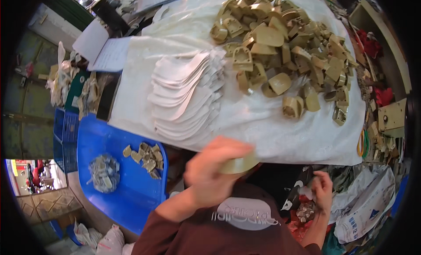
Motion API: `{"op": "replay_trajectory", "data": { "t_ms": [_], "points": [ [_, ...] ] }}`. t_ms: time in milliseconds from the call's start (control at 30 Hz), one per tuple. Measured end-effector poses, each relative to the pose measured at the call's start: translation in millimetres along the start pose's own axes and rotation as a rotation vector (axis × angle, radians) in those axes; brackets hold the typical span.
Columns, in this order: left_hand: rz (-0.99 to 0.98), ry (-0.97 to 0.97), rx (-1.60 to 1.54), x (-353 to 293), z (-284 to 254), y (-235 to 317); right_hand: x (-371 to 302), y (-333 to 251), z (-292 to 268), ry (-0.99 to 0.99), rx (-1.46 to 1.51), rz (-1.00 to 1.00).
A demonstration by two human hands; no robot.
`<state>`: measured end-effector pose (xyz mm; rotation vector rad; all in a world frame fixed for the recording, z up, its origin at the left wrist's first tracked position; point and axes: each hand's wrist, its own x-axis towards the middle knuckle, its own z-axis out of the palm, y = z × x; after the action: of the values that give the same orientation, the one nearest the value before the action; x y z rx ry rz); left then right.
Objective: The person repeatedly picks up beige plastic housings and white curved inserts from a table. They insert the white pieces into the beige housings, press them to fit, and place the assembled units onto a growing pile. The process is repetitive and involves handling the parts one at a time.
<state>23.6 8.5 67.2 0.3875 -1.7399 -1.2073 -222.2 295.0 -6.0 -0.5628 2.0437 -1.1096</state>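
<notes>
My left hand (215, 169), slightly blurred, is closed around an olive shoe heel (240, 164) just off the table's near edge. At the lower right, my right hand (322, 191) has curled fingers beside a red bag (300, 228) holding small shiny pieces (305, 211). A small pale thing lies by those fingertips; whether they grip it is hard to make out. Many similar olive heels (269, 36) lie heaped on the white-covered table (263, 136), some showing holes. Left of the heap is a fanned stack of white curved sheets (180, 95).
A blue plastic tub (131, 202) at the left holds olive fragments (149, 158) and a clear bag of pieces (104, 172). An open notebook (109, 53) lies at the table's left corner. Cluttered shelving (386, 71) and white sacks (362, 206) line the right.
</notes>
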Motion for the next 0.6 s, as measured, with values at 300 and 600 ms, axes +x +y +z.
{"op": "replay_trajectory", "data": {
  "t_ms": [300, 600],
  "points": [
    [0.276, -0.284, 0.665, 2.8, 43.6, -79.2, -0.2, 63.3, -64.4, -0.247, -1.024, 0.42],
    [0.27, -0.082, 0.46, -23.2, 11.9, -60.3, 67.9, -190.2, 106.6, 0.014, -0.392, -1.188]
  ]
}}
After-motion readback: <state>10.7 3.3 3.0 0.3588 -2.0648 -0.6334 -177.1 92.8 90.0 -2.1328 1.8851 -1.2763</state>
